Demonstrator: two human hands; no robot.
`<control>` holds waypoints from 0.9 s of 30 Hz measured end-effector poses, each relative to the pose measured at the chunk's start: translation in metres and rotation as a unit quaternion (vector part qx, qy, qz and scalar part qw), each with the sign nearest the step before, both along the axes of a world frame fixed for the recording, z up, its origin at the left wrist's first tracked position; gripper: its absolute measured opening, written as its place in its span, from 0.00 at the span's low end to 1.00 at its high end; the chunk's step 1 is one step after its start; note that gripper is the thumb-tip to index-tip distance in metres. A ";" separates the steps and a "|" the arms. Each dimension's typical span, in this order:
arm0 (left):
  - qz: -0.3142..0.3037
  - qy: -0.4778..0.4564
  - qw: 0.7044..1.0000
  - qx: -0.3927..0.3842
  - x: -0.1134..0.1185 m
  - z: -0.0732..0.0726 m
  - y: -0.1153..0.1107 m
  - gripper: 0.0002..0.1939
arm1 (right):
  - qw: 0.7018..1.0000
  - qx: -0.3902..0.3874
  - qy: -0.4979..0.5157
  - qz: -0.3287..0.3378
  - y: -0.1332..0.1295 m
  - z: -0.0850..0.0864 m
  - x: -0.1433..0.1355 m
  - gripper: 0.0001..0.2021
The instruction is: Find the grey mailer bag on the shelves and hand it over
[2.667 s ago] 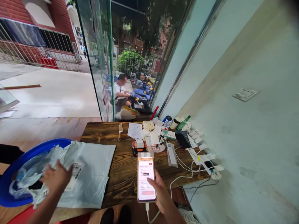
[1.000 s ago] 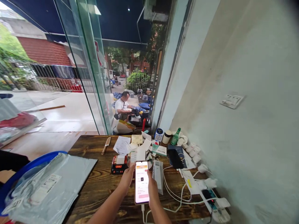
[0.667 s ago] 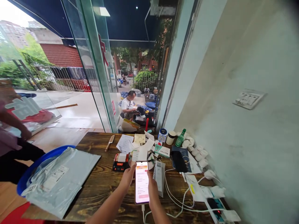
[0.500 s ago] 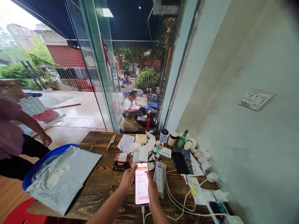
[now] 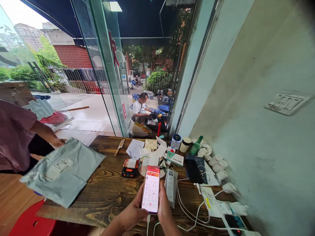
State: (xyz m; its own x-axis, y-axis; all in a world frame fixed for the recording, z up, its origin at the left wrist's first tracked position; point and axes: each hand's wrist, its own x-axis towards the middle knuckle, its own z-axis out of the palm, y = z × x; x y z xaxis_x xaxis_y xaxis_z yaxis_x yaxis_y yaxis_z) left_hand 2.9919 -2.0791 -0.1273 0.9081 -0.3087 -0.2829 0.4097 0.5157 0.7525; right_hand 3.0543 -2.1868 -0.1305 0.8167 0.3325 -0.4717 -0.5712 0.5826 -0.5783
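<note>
Between both hands I hold a smartphone (image 5: 151,191) upright over the wooden table (image 5: 105,193). Its lit screen shows a red banner above rows of small icons, and a white cable (image 5: 148,221) is plugged into its lower end. My left hand (image 5: 135,209) grips the phone's left side, the thumb lying low by the bottom edge. Along the right side, my right hand (image 5: 163,201) supports it with the thumb at the edge. Just beyond the phone sits a black and red label printer (image 5: 130,168). A clear-wrapped remote control (image 5: 170,186) lies right of my right hand.
A person at left (image 5: 14,134) has a hand on a grey mailing bag (image 5: 66,170). A knife (image 5: 119,147), papers (image 5: 135,148), a green bottle (image 5: 196,145), a jar (image 5: 185,144) and a black phone (image 5: 193,171) lie around. Cables run to a power strip (image 5: 233,223).
The phone's screen has changed from a text page to an icon page. My left thumb has moved down from the top. The other person has taken hold of the mailing bag and lifted its far side.
</note>
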 end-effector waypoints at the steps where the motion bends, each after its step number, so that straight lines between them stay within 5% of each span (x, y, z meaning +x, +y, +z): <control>1: 0.002 0.001 1.000 -0.007 -0.001 0.001 0.001 0.62 | 1.000 0.005 0.003 0.002 0.000 0.000 -0.001 0.37; 7: -0.022 0.001 0.995 -0.098 -0.002 0.018 0.009 0.56 | 0.998 -0.018 -0.049 -0.029 0.002 -0.008 -0.007 0.36; 15: -0.007 0.031 0.991 -0.127 -0.007 0.011 0.011 0.54 | 0.951 -0.228 -0.190 -0.081 0.000 0.002 -0.017 0.33; 20: 0.006 0.043 0.992 -0.120 -0.009 0.009 0.011 0.56 | 0.939 -0.245 -0.228 -0.071 -0.001 0.003 -0.020 0.27; 27: 0.039 0.037 0.992 -0.118 -0.012 0.016 0.008 0.55 | 0.959 -0.202 -0.151 -0.130 -0.004 -0.001 -0.017 0.19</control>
